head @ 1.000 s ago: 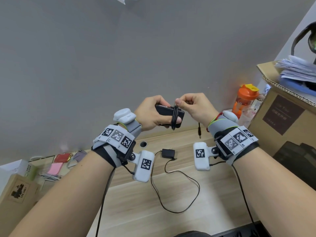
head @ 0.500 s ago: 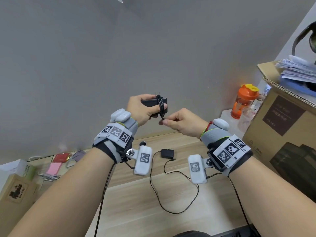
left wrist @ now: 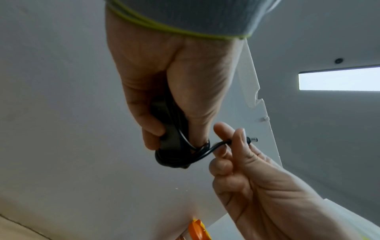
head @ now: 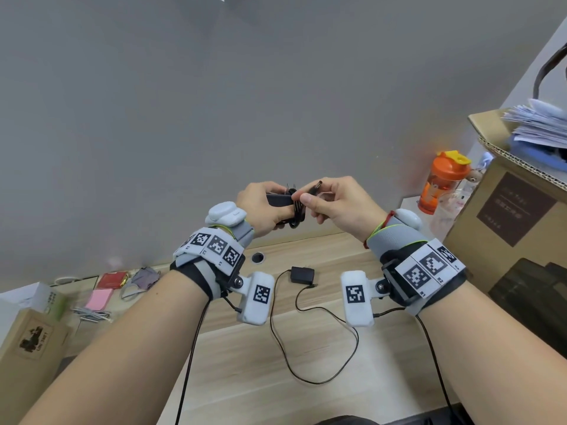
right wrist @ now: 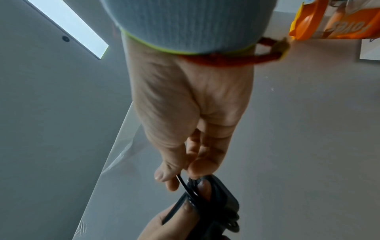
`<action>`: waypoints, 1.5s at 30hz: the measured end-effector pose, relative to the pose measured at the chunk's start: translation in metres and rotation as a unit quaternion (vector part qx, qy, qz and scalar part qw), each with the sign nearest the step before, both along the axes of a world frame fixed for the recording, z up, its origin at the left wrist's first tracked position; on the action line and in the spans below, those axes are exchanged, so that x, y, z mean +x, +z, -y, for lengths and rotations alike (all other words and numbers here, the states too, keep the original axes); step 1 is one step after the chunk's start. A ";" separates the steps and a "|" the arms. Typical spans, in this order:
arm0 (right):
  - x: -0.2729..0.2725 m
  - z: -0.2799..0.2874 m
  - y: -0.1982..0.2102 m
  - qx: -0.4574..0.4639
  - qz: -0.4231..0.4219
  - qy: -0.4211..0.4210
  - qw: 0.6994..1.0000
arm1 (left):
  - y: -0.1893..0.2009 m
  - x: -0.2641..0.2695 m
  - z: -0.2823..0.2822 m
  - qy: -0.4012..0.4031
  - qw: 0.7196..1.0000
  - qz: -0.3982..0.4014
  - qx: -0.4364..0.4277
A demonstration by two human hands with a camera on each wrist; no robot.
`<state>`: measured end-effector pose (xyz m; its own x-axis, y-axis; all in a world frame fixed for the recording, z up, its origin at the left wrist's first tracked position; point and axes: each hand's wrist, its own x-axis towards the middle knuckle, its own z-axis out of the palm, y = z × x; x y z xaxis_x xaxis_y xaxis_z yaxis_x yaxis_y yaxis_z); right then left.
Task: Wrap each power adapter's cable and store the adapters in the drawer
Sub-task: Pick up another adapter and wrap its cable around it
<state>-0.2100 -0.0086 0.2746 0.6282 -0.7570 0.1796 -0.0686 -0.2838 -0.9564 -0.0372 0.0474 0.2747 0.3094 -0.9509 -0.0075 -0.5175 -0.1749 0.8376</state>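
My left hand (head: 260, 207) grips a black power adapter (head: 277, 200) held up in front of the wall, its cable coiled round the body (left wrist: 174, 155). My right hand (head: 331, 204) pinches the cable's free end just behind the barrel plug (head: 316, 188), also seen in the left wrist view as the plug (left wrist: 252, 139) sticking out past the fingers. A second black adapter (head: 302, 275) lies on the wooden desk (head: 245, 378) below, its cable (head: 322, 342) spread in a loose loop. No drawer is in view.
An orange bottle (head: 441, 182) and a cardboard box (head: 506, 216) with papers stand at the right. A small box (head: 27, 342), pink notes (head: 99, 299) and other small items lie at the left. A cable hole (head: 258, 257) sits near the desk's back edge.
The right hand has brought the cable's end up over the adapter, so the plug now points up and right. Both hands have shifted slightly right and closer together.
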 end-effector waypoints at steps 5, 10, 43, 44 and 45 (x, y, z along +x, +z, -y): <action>0.006 -0.003 0.001 0.050 0.066 -0.027 0.996 | -0.001 -0.002 0.006 0.008 0.994 -0.104 -0.025; 0.009 -0.003 -0.004 0.124 0.012 -0.057 0.991 | 0.005 -0.011 0.008 0.030 0.985 -0.170 -0.028; 0.020 -0.005 -0.013 -0.009 -0.054 -0.239 0.969 | 0.006 -0.018 -0.010 -0.078 0.996 -0.035 -0.014; 0.020 -0.004 -0.013 -0.007 -0.052 -0.240 0.969 | 0.006 -0.017 -0.011 -0.082 0.996 -0.036 -0.014; 0.020 -0.004 -0.013 -0.008 -0.051 -0.242 0.969 | 0.006 -0.017 -0.011 -0.084 0.996 -0.038 -0.014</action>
